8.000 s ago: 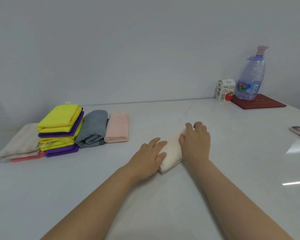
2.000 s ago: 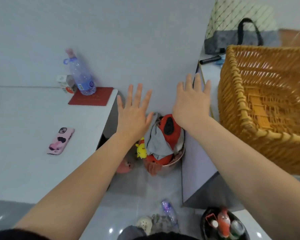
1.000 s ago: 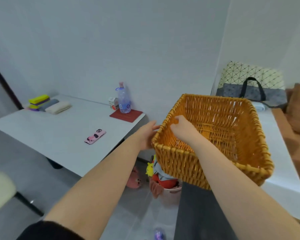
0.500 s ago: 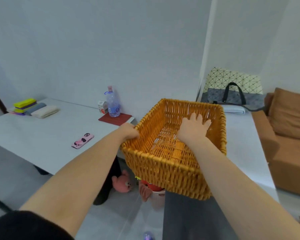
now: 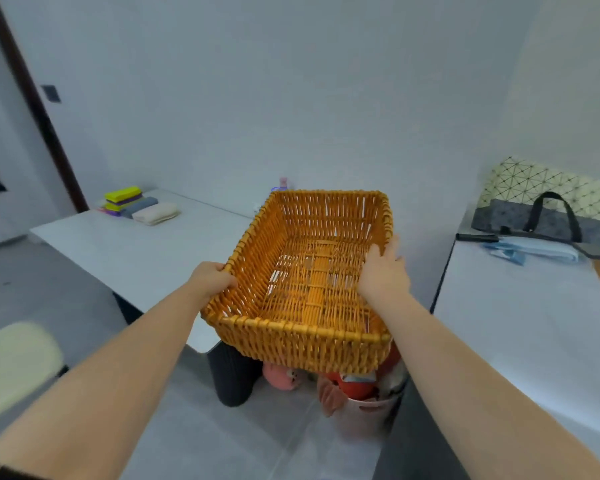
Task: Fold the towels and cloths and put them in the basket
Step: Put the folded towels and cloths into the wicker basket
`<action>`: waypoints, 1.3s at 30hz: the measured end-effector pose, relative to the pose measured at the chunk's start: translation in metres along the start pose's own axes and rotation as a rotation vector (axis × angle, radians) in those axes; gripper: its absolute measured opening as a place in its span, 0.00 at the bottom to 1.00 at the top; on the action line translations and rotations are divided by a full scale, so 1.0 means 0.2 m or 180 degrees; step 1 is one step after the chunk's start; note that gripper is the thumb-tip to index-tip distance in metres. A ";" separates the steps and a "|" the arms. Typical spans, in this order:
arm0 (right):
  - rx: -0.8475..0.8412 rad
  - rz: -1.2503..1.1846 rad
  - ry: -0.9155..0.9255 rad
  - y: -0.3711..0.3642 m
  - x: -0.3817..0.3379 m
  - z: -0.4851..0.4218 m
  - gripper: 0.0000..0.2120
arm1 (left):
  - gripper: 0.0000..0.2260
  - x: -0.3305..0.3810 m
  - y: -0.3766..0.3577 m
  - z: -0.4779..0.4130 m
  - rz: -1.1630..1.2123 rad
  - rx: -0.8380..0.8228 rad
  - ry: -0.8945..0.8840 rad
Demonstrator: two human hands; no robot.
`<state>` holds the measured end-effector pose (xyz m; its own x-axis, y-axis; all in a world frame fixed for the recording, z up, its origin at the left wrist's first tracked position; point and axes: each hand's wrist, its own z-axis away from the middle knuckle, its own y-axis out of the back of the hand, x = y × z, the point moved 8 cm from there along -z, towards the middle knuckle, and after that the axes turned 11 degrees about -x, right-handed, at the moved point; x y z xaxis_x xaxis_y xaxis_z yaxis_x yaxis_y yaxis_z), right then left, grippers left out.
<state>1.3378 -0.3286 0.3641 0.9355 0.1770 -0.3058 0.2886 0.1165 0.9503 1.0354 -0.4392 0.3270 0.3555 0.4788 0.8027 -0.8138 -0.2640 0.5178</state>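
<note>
The basket (image 5: 302,330) is held over the floor (image 5: 66,299), its left rim gripped by the left hand (image 5: 210,280), its right rim by the right hand (image 5: 383,271). If swung low, it could be knocked against the counter (image 5: 136,251) edge. Folded towels (image 5: 139,206) are stacked at the white counter's far end, near a pale wall (image 5: 291,98).

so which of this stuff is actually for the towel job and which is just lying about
For the job: wicker basket, held by the left hand and right hand; folded towels and cloths on the white table.
Just lying about: tote bag; tub of toys on the floor; bottle behind the basket; cushioned seat.
</note>
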 end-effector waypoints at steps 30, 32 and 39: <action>-0.0492 -0.0257 0.0358 -1.45 -2.43 -1.37 0.19 | 0.05 -1.05 2.08 -1.90 -0.0591 0.0289 0.0183; -0.0517 -0.0189 0.0300 -1.48 -2.52 -1.51 0.20 | 0.06 -1.03 2.15 -2.12 -0.0690 0.0217 0.0157; -0.0524 -0.0073 -0.0096 -1.65 -2.73 -1.96 0.16 | 0.06 -1.04 2.25 -2.81 -0.0836 -0.0172 0.0062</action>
<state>0.6513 -0.0799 0.1955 0.9355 0.1432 -0.3229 0.2749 0.2790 0.9201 0.3364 -0.1882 0.2266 0.5491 0.5412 0.6369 -0.7184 -0.0838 0.6906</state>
